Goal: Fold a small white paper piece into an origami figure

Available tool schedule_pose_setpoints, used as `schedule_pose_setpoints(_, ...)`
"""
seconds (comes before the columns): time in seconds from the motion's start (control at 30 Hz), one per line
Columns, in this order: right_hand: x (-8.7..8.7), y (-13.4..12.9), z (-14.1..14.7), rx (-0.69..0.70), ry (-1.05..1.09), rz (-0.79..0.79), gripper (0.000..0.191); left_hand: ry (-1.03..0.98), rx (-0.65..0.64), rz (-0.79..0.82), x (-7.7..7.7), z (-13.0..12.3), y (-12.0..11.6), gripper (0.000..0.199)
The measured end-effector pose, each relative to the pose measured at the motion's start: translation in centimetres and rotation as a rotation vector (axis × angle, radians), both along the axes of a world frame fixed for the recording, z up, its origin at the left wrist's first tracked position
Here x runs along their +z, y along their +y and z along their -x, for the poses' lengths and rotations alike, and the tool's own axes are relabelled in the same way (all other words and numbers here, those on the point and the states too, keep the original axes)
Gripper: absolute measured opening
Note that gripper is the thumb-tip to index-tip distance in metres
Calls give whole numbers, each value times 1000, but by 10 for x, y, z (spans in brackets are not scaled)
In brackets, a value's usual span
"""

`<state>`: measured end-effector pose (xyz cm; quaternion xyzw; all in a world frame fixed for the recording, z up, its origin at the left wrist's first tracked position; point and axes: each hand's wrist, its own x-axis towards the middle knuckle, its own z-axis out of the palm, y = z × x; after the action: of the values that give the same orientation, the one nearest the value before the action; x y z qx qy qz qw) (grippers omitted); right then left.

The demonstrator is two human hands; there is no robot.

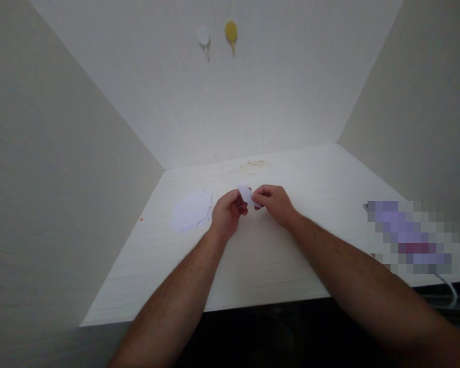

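Observation:
A small piece of white paper (pixel 246 194) is held up between my two hands, above the middle of the desk. My left hand (pixel 229 209) has its fingers curled and grips the paper's left side. With thumb and fingers pinched, my right hand (pixel 271 200) holds the right edge of the same piece. Part of the paper is hidden behind my fingers. Left of my left hand, a loose pile of white paper sheets (pixel 191 210) with uneven edges lies flat on the desk.
The white desk (pixel 260 266) is enclosed by walls on three sides. A pixelated object (pixel 406 232) with a white cable (pixel 453 291) lies at the right. Two hooks, one white (pixel 203 37) and one yellow (pixel 231 31), are on the back wall. Brownish marks (pixel 253 165) show near the back edge.

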<state>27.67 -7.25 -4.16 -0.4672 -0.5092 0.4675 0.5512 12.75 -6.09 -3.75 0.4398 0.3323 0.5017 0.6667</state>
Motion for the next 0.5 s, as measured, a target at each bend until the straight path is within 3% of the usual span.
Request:
schedule_pose_setpoints(0.17, 1, 1, 1, 30, 195, 29, 21, 10, -36, -5, 2, 0, -1, 22)
schedule_pose_setpoints(0.33, 2, -1, 1, 30, -11, -15, 25, 65, 26, -79, -3, 0, 1, 18)
schedule_pose_setpoints(0.5, -2, 1, 1, -82, -173, -124, 21, 85, 83, -20, 0, -1, 1, 24)
